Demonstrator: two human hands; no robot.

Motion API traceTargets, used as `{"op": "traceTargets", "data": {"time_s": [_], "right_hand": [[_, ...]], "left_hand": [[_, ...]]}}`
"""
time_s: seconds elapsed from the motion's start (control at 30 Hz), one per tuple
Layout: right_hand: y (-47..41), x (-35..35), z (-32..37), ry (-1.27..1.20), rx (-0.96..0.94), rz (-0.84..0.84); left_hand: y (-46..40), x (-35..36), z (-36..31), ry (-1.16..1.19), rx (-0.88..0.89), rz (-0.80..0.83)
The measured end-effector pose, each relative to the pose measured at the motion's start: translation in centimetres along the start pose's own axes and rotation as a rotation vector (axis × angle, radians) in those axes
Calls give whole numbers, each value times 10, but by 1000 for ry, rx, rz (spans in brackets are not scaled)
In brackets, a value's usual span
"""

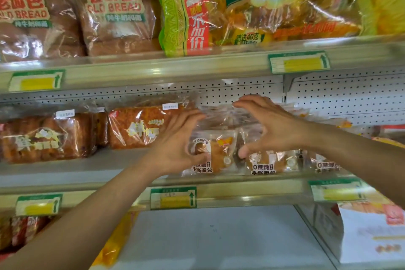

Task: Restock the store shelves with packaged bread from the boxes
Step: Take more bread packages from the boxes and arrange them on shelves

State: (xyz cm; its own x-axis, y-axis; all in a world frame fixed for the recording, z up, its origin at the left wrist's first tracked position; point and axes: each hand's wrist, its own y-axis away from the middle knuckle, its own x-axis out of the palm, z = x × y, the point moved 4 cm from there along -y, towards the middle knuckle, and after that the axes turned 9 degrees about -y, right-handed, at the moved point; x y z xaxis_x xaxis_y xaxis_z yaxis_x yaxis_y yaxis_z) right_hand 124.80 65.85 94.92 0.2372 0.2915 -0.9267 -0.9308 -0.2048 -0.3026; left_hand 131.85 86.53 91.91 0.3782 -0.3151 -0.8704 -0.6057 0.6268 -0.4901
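Note:
A clear bag of small wrapped bread packets (222,152) stands at the front of the middle shelf (241,189). My left hand (177,142) curls round the bag's left side, fingers over the top and thumb on the front. On the right side my right hand (271,129) holds it the same way, fingers arched over the top and thumb low on the front. More packets of the same bread (271,162) lie just to the right, partly hidden by my right wrist.
Two brown loaves (135,127) sit left of the bag on the same shelf. The top shelf holds "Old Bread" bags (118,13) and yellow bread bags (274,6). Below, a grey shelf surface (208,237) lies between yellow packs (114,245) and a white printed box (372,237).

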Motion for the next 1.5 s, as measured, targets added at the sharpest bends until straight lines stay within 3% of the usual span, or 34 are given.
{"op": "traceTargets", "data": {"time_s": [0.17,0.3,0.4,0.67,0.8,1.0,1.2,1.27,1.37,1.5], "right_hand": [[24,0,-56,60,143,154],[26,6,-62,209,103,80],[25,2,-53,314,68,36],[30,3,-54,520,33,79],[28,3,-55,530,47,70],[26,0,-54,507,50,82],[13,-1,-57,342,112,164],[4,-2,-63,190,222,300],[-3,0,-70,63,306,417],[1,-3,-66,281,164,286]], "left_hand": [[-20,8,-71,-193,183,-29],[-45,29,-93,-271,154,77],[-53,32,-89,-190,136,108],[-49,31,-72,78,156,-76],[-52,33,-73,19,122,-67],[-51,29,-78,18,67,94],[-71,26,-83,-167,118,205],[-82,27,-81,-167,97,339],[-90,33,-78,36,10,576],[-89,34,-74,-78,83,455]]}}
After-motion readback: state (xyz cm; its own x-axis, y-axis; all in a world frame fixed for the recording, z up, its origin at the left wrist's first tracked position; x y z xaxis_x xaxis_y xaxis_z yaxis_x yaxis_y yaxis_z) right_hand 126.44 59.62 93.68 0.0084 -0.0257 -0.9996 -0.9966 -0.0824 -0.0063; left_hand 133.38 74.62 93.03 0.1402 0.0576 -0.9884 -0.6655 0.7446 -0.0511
